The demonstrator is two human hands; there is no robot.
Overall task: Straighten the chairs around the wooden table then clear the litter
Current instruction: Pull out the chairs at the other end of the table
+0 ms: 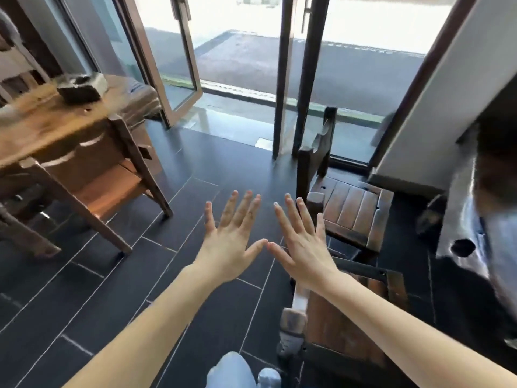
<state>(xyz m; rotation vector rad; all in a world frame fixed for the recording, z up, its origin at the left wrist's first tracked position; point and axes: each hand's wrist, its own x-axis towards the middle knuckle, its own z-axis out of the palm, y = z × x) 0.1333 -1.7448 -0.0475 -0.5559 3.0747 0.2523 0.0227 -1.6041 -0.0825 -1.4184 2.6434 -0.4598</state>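
The left hand (pixel 230 243) and right hand (pixel 303 249) are stretched out side by side over the floor (pixel 92 298), palms down, fingers straight and spread. They hold nothing, and the two thumb tips touch in the middle. Bare forearms run back from them toward 7 and 5 o'clock, and a knee in pale denim (pixel 232 369) shows at 6 o'clock. Just past the right hand, at about 2 o'clock from it, stands a slatted chair (pixel 354 212) with a dark frame, its back on the left side of the seat and its seat turned to the right. Directly under the right forearm, at 5 o'clock, is a near chair (pixel 340 323) of the same reddish wood, partly hidden by the arm. The two chairs stand close together, but they are not lined up. Well apart from the hands, at 9 to 10 o'clock, stands the wooden worktop (pixel 42 124), blurred, with a tucked chair (pixel 112 189) pushed in beneath its near edge. A dark block (pixel 82 86) with a hollowed top rests on the worktop near its far corner. At 12 o'clock the glass doors (pixel 179 65) stand open. A dark wooden slab (pixel 464 225), blurred, fills the edge at 3 o'clock.
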